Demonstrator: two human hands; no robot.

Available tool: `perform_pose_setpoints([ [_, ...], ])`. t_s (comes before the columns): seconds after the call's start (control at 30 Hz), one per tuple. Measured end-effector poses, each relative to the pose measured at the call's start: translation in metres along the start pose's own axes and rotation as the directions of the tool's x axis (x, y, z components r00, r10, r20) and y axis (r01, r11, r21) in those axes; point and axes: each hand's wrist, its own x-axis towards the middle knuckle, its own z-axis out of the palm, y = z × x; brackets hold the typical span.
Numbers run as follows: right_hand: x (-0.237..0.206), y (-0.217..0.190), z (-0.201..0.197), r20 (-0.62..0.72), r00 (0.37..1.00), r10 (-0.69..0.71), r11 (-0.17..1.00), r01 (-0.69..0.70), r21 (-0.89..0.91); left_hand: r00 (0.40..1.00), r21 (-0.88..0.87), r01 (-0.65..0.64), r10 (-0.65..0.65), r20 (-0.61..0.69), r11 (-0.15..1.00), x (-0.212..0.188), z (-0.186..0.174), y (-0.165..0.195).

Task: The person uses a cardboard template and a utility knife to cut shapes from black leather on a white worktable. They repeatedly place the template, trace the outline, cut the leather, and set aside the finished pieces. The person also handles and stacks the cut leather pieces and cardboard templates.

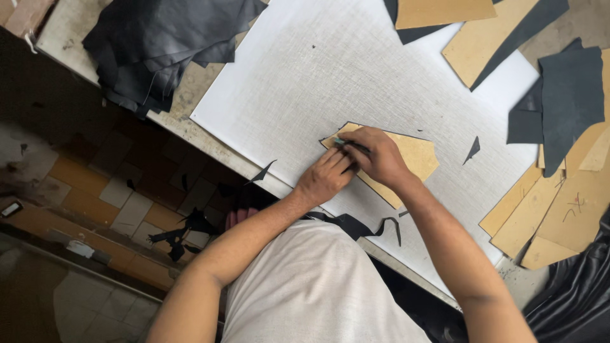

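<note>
right hand (380, 155) grips a knife (349, 145), cutting around the tan card template (416, 157) at board (330, 70) centre; left hand (325, 178) presses flat at 7 o'clock (black leather beneath). next: steady pressure along the edge.

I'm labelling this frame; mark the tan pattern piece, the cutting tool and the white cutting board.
tan pattern piece (416, 155): head view, its bare right part.
cutting tool (343, 143): head view, its greenish tip.
white cutting board (330, 70): head view, bare surface.

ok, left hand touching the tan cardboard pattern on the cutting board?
Touching. The head view shows the left hand with its fingers pressed flat on the tan pattern, beside the right hand holding a small cutting tool.
</note>
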Motion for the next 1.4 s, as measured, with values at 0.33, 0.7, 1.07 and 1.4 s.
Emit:
perform_pose_setpoints([
  [0.33, 0.073, -0.008, 0.003, 0.453, 0.878, -0.155, 0.881, 0.331, -0.339, 0.999, -0.029, 0.044, -0.044, 0.021, 0.999, -0.012, 0.019, -0.005],
  [0.7, 0.06, 0.064, -0.086, -0.089, 0.993, -0.074, 0.996, 0.069, -0.061, 0.993, -0.159, 0.094, -0.082, 0.083, 0.983, 0.01, -0.006, 0.002],
  [1.07, -0.21, 0.136, 0.004, -0.509, 0.048, 0.859, 0.511, -0.046, 0.858, 0.755, -0.03, 0.301, -0.22, 0.618, 0.953, 0.126, -0.023, 0.0],
  [1.4, -0.196, 0.112, 0.021, -0.735, -0.069, 0.675, 0.719, -0.166, 0.675, 0.934, 0.032, -0.356, 0.354, 0.04, 0.934, 0.231, -0.116, -0.082],
])
